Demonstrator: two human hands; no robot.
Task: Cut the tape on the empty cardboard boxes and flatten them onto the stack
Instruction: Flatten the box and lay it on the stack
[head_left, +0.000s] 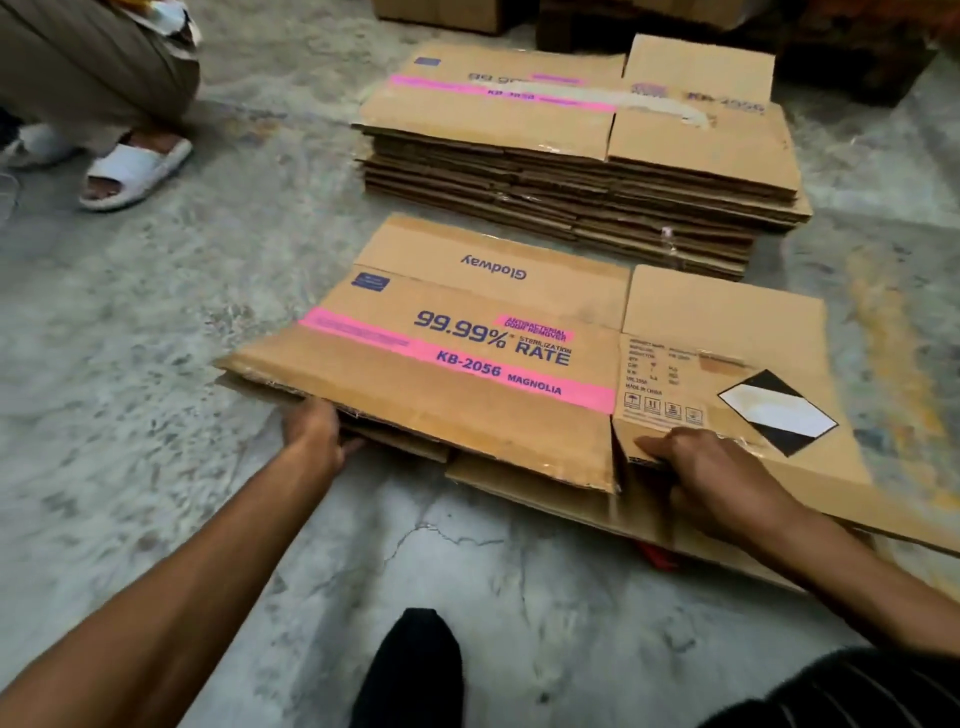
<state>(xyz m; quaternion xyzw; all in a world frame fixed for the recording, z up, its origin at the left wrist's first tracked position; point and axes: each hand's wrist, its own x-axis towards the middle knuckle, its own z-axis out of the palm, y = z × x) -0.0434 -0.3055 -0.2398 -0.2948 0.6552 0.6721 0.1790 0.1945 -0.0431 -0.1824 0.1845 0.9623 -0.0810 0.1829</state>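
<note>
A flattened cardboard box (467, 332) with a pink stripe and "99.99% RATE" print lies on the floor in front of me. My left hand (317, 431) grips its near left edge, fingers tucked under the top layer. My right hand (711, 478) clamps the near edge on the right, thumb on top by the black-and-white diamond label (776, 413). Just beyond it rests the stack of flattened boxes (582, 192). Something red (657, 558) peeks out from under the box near my right wrist; I cannot tell what it is.
Another person crouches at the top left, a foot in a white sandal (132, 174) on the concrete floor (156, 338). More cardboard boxes (441, 13) stand behind the stack. My dark shoe (410, 670) is at the bottom centre.
</note>
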